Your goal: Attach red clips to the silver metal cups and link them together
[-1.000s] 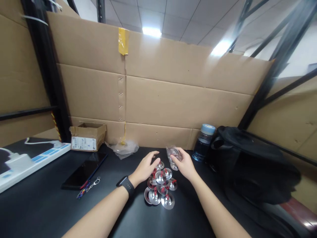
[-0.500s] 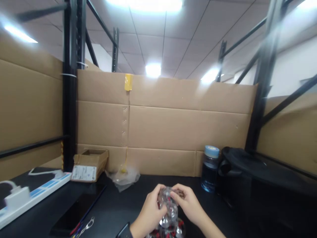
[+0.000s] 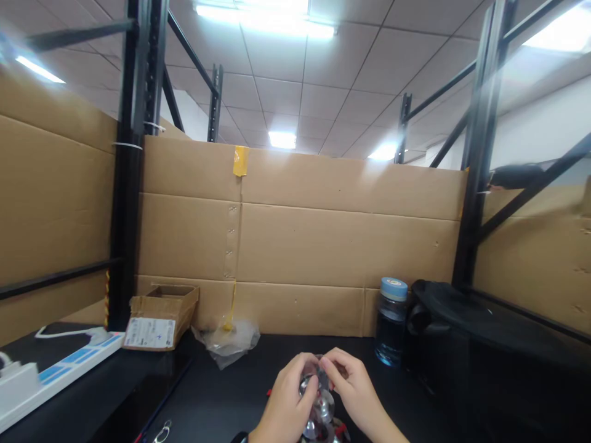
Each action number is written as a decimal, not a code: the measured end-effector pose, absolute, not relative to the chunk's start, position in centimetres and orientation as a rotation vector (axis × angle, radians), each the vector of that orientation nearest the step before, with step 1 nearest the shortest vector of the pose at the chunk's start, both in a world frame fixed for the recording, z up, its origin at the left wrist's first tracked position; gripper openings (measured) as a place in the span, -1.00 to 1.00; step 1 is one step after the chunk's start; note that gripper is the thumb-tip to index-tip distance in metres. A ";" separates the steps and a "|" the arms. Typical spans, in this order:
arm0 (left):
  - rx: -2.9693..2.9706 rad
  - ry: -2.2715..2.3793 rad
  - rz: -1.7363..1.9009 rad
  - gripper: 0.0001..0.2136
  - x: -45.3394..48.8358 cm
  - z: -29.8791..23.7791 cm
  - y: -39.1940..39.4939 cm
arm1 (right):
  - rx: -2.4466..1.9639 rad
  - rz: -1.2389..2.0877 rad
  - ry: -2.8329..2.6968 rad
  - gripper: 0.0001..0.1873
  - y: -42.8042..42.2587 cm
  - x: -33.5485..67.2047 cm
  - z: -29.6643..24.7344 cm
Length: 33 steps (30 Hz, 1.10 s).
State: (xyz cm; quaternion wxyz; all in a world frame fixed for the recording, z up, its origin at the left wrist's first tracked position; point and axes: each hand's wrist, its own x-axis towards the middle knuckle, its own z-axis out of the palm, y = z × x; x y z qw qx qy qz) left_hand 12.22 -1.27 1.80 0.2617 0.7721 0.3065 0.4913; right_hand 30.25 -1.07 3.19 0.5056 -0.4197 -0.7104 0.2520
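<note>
Low in the middle of the head view, my left hand (image 3: 287, 401) is closed around the side of a clear plastic wrapping with shiny silver round pieces (image 3: 324, 406) in it. Small red bits show among the pieces, and their exact kind is unclear. My right hand (image 3: 354, 389) pinches the wrapping's upper right edge between thumb and fingers. More silver and red pieces (image 3: 340, 431) lie beneath, cut off by the bottom of the picture. The fingertips of both hands are close together, and part of the wrapping is hidden behind them.
A crumpled clear bag (image 3: 228, 341) and an open cardboard box (image 3: 161, 317) stand at the back left. A white power strip (image 3: 69, 372), a dark phone (image 3: 138, 400) and a metal clip (image 3: 162, 432) lie left. On the right are a water bottle (image 3: 391, 323) and a black bag (image 3: 484, 351).
The head view has tilted slightly upward. My hands have shifted their hold on the plastic wrapping; its top now stands more open between my fingers, with the silver pieces showing more clearly.
</note>
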 end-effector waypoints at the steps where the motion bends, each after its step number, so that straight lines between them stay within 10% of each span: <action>1: 2.086 0.851 1.340 -0.82 12.2 1.8 -1.3 | -1.019 0.554 -1.737 -0.56 -1.2 30.2 3.4; 13: 1.939 0.925 1.493 -0.86 11.6 1.8 -0.3 | -1.015 0.509 -1.626 -0.67 -0.7 31.1 3.3; 22: 1.621 0.834 1.599 -0.83 12.0 1.8 -0.1 | -0.923 0.943 -1.377 -0.36 -0.2 30.6 2.5; 33: 1.865 0.932 1.525 -0.70 11.3 2.0 -0.2 | -0.967 0.970 -1.444 -0.59 -0.5 30.4 2.6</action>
